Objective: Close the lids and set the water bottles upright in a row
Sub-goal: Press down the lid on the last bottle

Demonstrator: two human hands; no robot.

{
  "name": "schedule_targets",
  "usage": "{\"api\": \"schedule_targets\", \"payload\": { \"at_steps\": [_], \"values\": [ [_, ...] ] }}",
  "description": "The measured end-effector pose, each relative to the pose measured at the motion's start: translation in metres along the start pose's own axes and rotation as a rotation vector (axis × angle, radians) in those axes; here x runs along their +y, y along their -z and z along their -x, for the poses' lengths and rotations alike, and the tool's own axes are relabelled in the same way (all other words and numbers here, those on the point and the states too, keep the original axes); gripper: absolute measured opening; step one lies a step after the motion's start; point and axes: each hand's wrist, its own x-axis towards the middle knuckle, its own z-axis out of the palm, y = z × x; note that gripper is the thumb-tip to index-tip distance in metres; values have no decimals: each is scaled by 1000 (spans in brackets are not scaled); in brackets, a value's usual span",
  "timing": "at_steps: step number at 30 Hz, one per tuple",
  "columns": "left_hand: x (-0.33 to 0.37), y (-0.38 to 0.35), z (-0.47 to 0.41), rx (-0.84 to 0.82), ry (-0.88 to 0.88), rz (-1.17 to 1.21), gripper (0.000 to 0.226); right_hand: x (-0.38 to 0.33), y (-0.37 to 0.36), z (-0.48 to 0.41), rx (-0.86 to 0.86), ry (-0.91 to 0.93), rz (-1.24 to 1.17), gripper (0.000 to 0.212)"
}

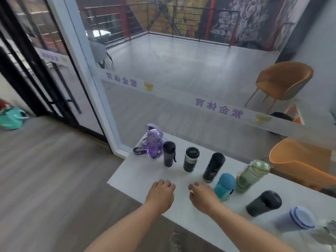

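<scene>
Several water bottles stand upright on a white table [138,171]. From the left: a purple clear bottle [154,142] with a strap, a small black bottle [169,154], a black bottle with a silver band [190,159], a tall black bottle [213,167], a blue bottle [224,186], a green clear bottle [251,176], a dark grey bottle [263,202] and a lilac bottle [296,219]. All lids look closed. My left hand [161,194] and my right hand [202,196] hover over the table's near edge, fingers curled, holding nothing. The right hand is just left of the blue bottle.
A glass wall with purple lettering [218,108] runs right behind the table. An orange chair [300,159] sits at the table's far right, another orange chair [283,82] beyond the glass. A teal bag [11,118] lies on the wooden floor at left.
</scene>
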Motion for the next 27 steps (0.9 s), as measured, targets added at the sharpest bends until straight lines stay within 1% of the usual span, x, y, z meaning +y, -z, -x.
{"api": "schedule_targets", "payload": {
  "at_steps": [3,6,8,9,11,12,14,16,18,19,20,22,27],
  "values": [
    [-59,9,-5,48,27,-7,30,-45,0,-50,39,128,32,37],
    [-116,24,-21,92,40,2,24,-88,6,-106,95,239,-4,38],
    [-154,30,-38,72,49,17,32,-110,15,-147,160,287,-49,34],
    [-172,32,-44,74,59,26,38,-118,20,-168,191,296,-62,29],
    [-204,39,-55,87,29,15,42,-131,30,-206,251,283,-58,17],
    [-217,41,-59,90,-2,5,40,-135,34,-224,262,262,-54,15],
    [-240,53,-73,138,-39,-20,36,-143,50,-259,280,216,-44,20],
    [-255,61,-92,143,-64,7,36,-150,71,-283,278,125,-80,29],
    [-269,57,-110,133,-103,42,37,-151,85,-303,228,18,-108,43],
    [-274,53,-120,117,-136,44,37,-149,87,-313,178,-38,-106,46],
    [-278,51,-133,88,-170,48,37,-146,88,-325,121,-81,-89,44],
    [-287,45,-161,37,-224,56,38,-138,92,-345,31,-134,-59,33],
    [-300,21,-214,-54,-481,-20,46,-135,98,-365,-108,-172,-17,26]
  ]
}}
